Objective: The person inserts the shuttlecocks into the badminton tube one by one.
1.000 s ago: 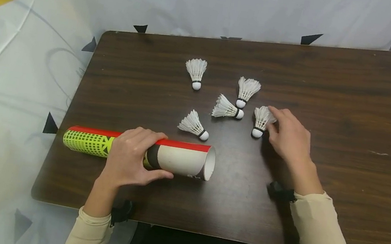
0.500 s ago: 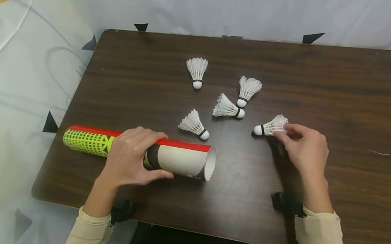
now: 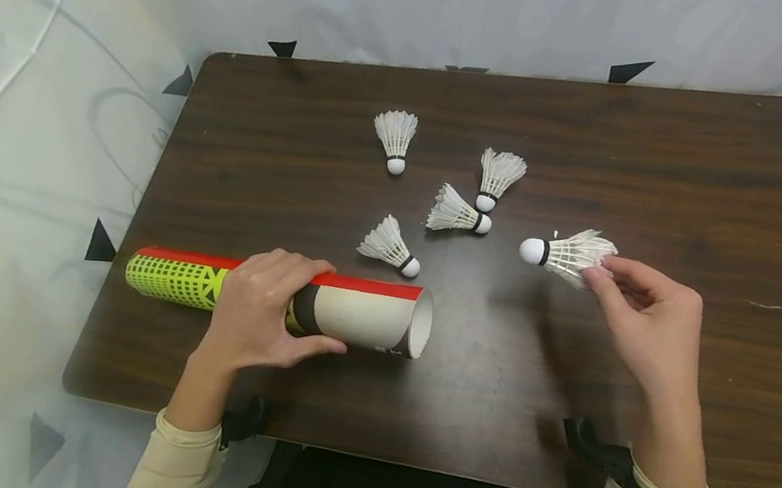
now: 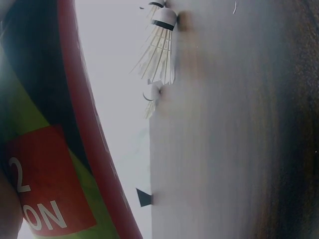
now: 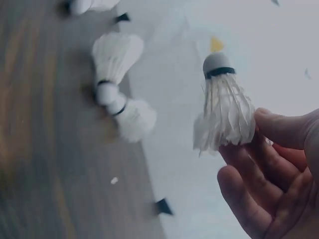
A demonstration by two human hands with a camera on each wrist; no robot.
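Note:
My right hand [image 3: 659, 326] pinches a white feather shuttlecock [image 3: 571, 256] by its skirt, cork pointing left, held above the table. In the right wrist view the same shuttlecock [image 5: 227, 107] sits between thumb and fingers. My left hand [image 3: 267, 310] is wrapped over a shuttlecock tube [image 3: 365, 316] lying on its side, red, yellow-green, black and white. The tube's round mouth faces right, toward the held shuttlecock; its inside is mostly hidden. In the left wrist view the tube [image 4: 50, 179] fills the left side.
Several more shuttlecocks lie on the brown wooden table [image 3: 709, 199]: one at the back [image 3: 394, 141], a close pair in the middle, and one [image 3: 392, 245] just behind the tube. White sheeting [image 3: 472, 3] hangs around the table.
My right hand has lifted the shuttlecock off the table and drawn it right and toward me, its cork swinging to point left. The left hand and tube have stayed in place.

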